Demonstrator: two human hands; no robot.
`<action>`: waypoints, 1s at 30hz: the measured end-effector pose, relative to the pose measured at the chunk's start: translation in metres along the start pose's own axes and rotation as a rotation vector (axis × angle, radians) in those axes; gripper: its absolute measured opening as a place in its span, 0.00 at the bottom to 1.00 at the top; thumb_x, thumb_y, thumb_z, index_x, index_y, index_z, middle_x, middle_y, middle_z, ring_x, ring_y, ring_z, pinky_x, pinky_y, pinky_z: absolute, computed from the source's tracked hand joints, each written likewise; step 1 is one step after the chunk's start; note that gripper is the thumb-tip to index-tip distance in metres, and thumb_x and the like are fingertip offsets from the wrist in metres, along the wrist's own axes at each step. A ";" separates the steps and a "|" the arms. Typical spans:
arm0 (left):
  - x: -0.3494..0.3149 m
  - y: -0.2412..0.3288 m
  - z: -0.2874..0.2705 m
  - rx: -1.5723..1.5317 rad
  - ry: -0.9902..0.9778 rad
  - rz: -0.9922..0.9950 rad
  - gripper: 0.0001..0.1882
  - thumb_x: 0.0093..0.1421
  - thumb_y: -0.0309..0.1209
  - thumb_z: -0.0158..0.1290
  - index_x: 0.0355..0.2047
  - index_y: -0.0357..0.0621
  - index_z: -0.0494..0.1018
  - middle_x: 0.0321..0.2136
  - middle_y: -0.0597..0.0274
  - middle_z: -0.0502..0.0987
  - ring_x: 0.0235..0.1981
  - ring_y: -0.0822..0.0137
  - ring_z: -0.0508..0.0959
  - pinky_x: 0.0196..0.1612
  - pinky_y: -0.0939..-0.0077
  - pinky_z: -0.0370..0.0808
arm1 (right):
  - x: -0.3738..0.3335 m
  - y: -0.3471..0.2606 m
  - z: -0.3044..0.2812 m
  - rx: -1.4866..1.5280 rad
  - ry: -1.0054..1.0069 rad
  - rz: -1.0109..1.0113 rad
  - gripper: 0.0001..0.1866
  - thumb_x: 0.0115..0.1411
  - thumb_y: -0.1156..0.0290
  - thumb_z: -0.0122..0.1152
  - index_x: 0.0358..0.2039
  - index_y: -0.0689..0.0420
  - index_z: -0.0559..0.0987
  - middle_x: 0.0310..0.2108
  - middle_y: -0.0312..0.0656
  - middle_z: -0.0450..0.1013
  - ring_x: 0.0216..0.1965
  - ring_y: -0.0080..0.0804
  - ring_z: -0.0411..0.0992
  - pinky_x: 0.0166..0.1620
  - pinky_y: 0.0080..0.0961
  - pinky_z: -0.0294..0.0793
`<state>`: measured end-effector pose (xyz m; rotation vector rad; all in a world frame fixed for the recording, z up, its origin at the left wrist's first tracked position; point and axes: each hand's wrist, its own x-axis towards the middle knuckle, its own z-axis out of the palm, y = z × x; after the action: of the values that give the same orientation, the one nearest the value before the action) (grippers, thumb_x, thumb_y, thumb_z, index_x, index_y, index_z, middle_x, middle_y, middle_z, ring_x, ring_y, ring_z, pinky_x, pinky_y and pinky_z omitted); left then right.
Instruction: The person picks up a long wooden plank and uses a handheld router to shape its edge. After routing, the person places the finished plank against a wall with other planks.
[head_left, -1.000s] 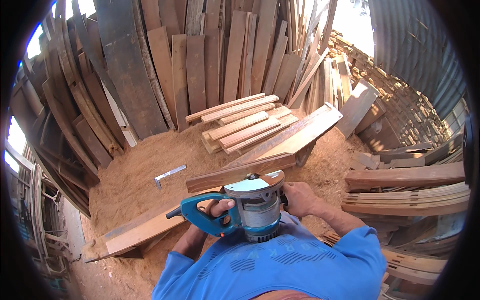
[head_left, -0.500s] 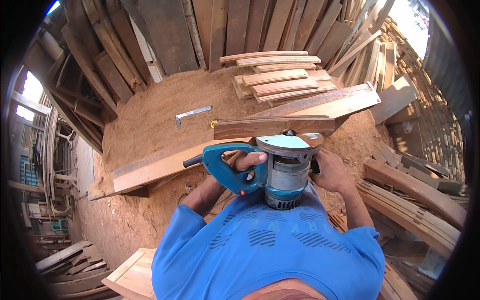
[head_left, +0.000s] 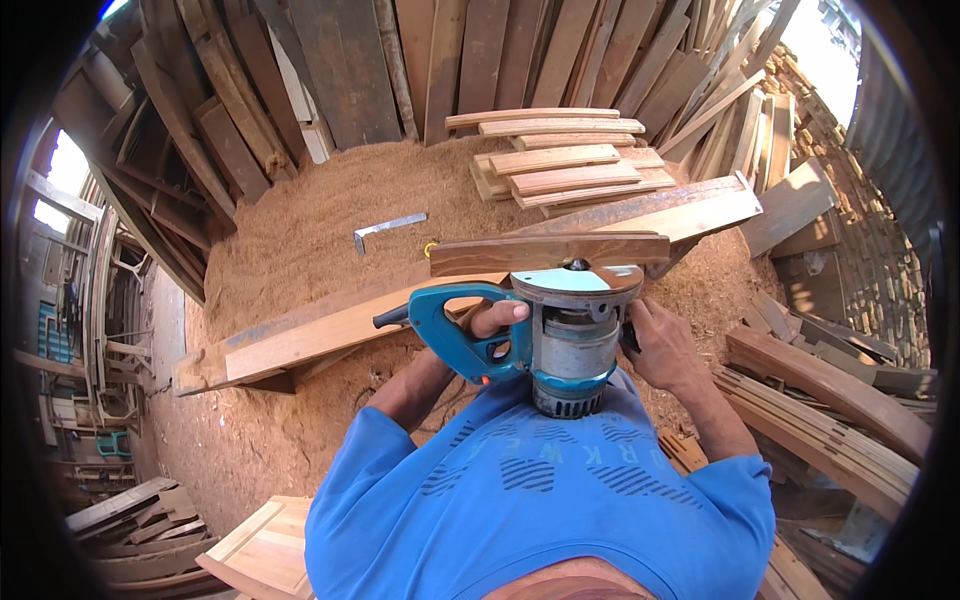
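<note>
Teal-and-silver router [head_left: 573, 350], left hand [head_left: 497, 318] with fingers curled round its handle [head_left: 424, 330], right hand [head_left: 665, 342] with fingers clasping its knob [head_left: 629, 338], brown wooden bar [head_left: 510, 257] just beyond the router

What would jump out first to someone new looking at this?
Probably the teal and silver power tool, held before the blue shirt, the left hand on its looped handle and the right hand at its right side. Beyond it, a bright L-shaped metal square lies on the sawdust, and tall boards lean along the back.
</note>
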<state>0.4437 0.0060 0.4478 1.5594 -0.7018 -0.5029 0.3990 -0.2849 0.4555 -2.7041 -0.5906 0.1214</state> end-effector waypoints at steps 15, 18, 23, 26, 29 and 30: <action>-0.016 0.028 -0.002 0.071 -0.144 -0.068 0.44 0.58 0.61 0.57 0.64 0.40 0.66 0.61 0.44 0.70 0.63 0.47 0.68 0.65 0.55 0.66 | -0.006 -0.018 -0.028 0.031 -0.003 -0.074 0.26 0.51 0.68 0.65 0.53 0.52 0.75 0.45 0.52 0.77 0.47 0.52 0.76 0.48 0.44 0.77; -0.013 0.023 0.000 0.027 -0.177 0.013 0.43 0.59 0.60 0.57 0.64 0.39 0.66 0.61 0.44 0.70 0.63 0.47 0.68 0.65 0.54 0.66 | -0.008 -0.015 -0.027 0.043 -0.097 -0.083 0.27 0.51 0.66 0.66 0.53 0.54 0.74 0.47 0.53 0.76 0.50 0.53 0.74 0.51 0.45 0.75; -0.013 -0.004 -0.003 0.032 -0.112 -0.007 0.40 0.61 0.55 0.56 0.63 0.37 0.66 0.61 0.43 0.69 0.62 0.49 0.69 0.64 0.56 0.68 | -0.002 0.000 -0.013 0.079 -0.019 -0.178 0.25 0.49 0.69 0.68 0.49 0.55 0.75 0.45 0.52 0.76 0.48 0.53 0.75 0.50 0.43 0.75; -0.012 -0.007 -0.013 0.008 -0.020 -0.185 0.39 0.61 0.54 0.56 0.63 0.37 0.66 0.62 0.45 0.69 0.61 0.50 0.70 0.62 0.57 0.70 | 0.012 0.002 -0.013 0.332 -0.333 0.277 0.27 0.48 0.72 0.68 0.51 0.56 0.74 0.45 0.52 0.76 0.48 0.49 0.75 0.50 0.38 0.75; -0.001 -0.032 -0.011 -0.288 0.071 -0.185 0.38 0.61 0.53 0.56 0.62 0.37 0.67 0.61 0.46 0.70 0.60 0.51 0.71 0.62 0.57 0.70 | -0.002 0.014 0.035 1.036 0.156 0.374 0.27 0.53 0.75 0.66 0.55 0.61 0.72 0.38 0.48 0.77 0.42 0.36 0.76 0.47 0.33 0.76; 0.004 -0.042 -0.007 -0.429 0.089 -0.166 0.37 0.61 0.53 0.56 0.62 0.37 0.67 0.60 0.46 0.70 0.60 0.52 0.72 0.61 0.58 0.71 | -0.014 0.015 0.050 1.262 0.239 0.497 0.24 0.55 0.75 0.64 0.53 0.61 0.73 0.39 0.44 0.77 0.42 0.31 0.76 0.47 0.32 0.76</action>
<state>0.4575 0.0097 0.4070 1.2303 -0.3656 -0.6556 0.3839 -0.2867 0.4040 -1.5199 0.2298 0.2036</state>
